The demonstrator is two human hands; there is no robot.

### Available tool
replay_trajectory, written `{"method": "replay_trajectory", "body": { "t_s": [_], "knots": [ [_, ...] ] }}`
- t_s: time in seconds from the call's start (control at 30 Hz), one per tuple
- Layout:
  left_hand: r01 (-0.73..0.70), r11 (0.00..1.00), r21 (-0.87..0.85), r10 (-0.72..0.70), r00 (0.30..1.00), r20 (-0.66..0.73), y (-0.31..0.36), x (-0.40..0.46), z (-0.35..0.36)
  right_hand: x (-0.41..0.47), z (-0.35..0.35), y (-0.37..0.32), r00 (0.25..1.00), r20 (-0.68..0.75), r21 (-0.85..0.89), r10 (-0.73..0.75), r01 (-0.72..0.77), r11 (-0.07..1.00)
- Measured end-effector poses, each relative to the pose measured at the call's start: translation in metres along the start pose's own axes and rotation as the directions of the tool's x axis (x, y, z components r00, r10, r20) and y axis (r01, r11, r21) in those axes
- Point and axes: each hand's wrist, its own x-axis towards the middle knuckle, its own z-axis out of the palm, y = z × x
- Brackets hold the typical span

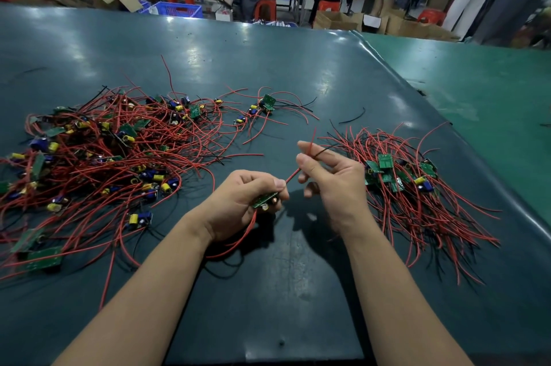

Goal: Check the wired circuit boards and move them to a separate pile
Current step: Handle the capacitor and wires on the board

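Curled tight, the left hand (238,201) holds a small green board (264,200) above the middle of the bench (268,67). Its red wire (293,174) is pinched in the right hand (331,183). One big pile (98,157) lies by the left edge, and a smaller pile (417,186) lies by the right edge.

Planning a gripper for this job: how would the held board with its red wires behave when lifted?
Probably light: the left hand holds the board in its fingertips alone. The red wire looks floppy; others droop below the hand. They may snag, judging by the tangled left pile.
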Motion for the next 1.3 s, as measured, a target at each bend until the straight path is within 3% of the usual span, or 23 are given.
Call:
{"method": "replay_trajectory", "body": {
  "t_s": [0.1, 0.3, 0.4, 0.5, 0.53, 0.7, 0.77, 0.87, 0.93, 1.03, 1.1, 1.2, 1.3],
  "knots": [
    [0.003, 1.0, -0.005, -0.003, 1.0, 0.016, 0.002, -0.001, -0.001, 0.003, -0.003, -0.006, 0.994, 0.015, 0.254, 0.105, -0.105, 0.961],
    [-0.003, 1.0, 0.027, 0.001, 0.998, 0.057, 0.002, -0.003, -0.002, 0.004, -0.008, -0.01, 0.977, 0.101, 0.429, 0.188, -0.214, 0.878],
    [0.0, 0.999, 0.039, -0.003, 0.998, 0.059, 0.002, -0.003, -0.001, 0.006, -0.007, -0.007, 0.989, 0.017, 0.336, 0.145, -0.142, 0.931],
    [0.0, 0.997, 0.082, -0.005, 0.998, 0.068, 0.001, -0.003, -0.001, 0.004, -0.005, 0.0, 0.994, -0.065, -0.086, -0.09, 0.085, 0.993],
    [0.0, 0.996, 0.089, -0.006, 0.998, 0.07, 0.001, -0.003, -0.001, 0.004, -0.004, 0.001, 0.991, -0.076, -0.128, -0.11, 0.1, 0.987],
    [0.008, 0.997, 0.075, -0.013, 0.998, 0.06, 0.0, -0.002, -0.003, 0.009, -0.012, -0.003, 0.991, -0.13, 0.116, 0.018, -0.003, 0.993],
    [0.011, 0.997, 0.075, -0.015, 0.998, 0.058, 0.0, 0.0, -0.002, 0.009, -0.013, -0.001, 0.989, -0.145, 0.088, -0.031, 0.044, 0.995],
    [0.014, 0.996, 0.093, -0.02, 0.997, 0.069, -0.001, 0.001, -0.004, 0.007, -0.009, 0.005, 0.964, -0.197, -0.097, -0.177, 0.161, 0.982],
    [0.004, 0.997, 0.072, -0.008, 0.998, 0.055, -0.003, 0.002, -0.003, 0.008, -0.007, 0.003, 0.97, -0.212, -0.066, -0.116, 0.104, 0.992],
    [-0.079, 0.997, -0.009, 0.078, 0.992, -0.097, -0.005, 0.007, 0.0, 0.006, -0.005, -0.003, 0.969, -0.05, 0.071, 0.24, -0.236, 0.969],
    [-0.196, 0.979, 0.062, 0.205, 0.954, -0.219, -0.005, 0.011, 0.001, 0.0, -0.004, -0.003, 0.911, 0.188, -0.045, 0.366, -0.364, 0.93],
    [-0.261, 0.953, 0.154, 0.3, 0.888, -0.349, -0.006, 0.015, 0.001, -0.011, 0.003, -0.001, 0.817, 0.435, -0.231, 0.377, -0.303, 0.924],
    [-0.193, 0.979, 0.062, 0.203, 0.927, -0.316, -0.007, 0.012, 0.001, -0.013, 0.011, 0.002, 0.862, 0.391, -0.244, 0.321, -0.24, 0.94]
  ]
}}
